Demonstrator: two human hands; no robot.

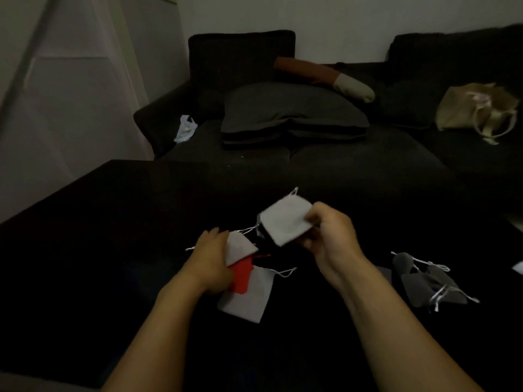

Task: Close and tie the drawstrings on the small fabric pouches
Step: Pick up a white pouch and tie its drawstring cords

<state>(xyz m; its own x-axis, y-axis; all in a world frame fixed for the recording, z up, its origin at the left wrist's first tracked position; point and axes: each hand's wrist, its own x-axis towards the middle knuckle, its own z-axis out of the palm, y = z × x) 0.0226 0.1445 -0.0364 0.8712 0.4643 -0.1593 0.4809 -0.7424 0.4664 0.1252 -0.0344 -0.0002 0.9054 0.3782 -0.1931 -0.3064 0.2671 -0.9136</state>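
Fingers [311, 219] of right hand [331, 236] curled round one edge of a pale grey pouch [285, 222], pinching it clear of the surface [113, 236], with a loop of white drawstring [294, 190] poking out at the far corner. Left hand [210, 256] lower, fingers bent over a second grey pouch [240, 247] atop the loose pile: a red pouch [240, 275] beneath, a larger grey pouch [249, 298] under that, something black between, too dark to make out.

Judged light, limp, easily crumpled; no weight to steady it, so likely to flop and twist when lifted by one edge. Cloth looks felt-like, not slippery; cords thin and prone to tangling with neighbours. Best taken at the mouth hem with one hand, cord ends pinched with the other, then pulled apart to cinch.

Off to the right, well apart from the pile, a cluster of darker grey pouches [424, 281] with cords trailing, seemingly already drawn shut, though dim light leaves doubt. Plenty of dark surface to the left and near side; far edge meets a sofa [368, 171] close behind, so cords flung forward could slip off.
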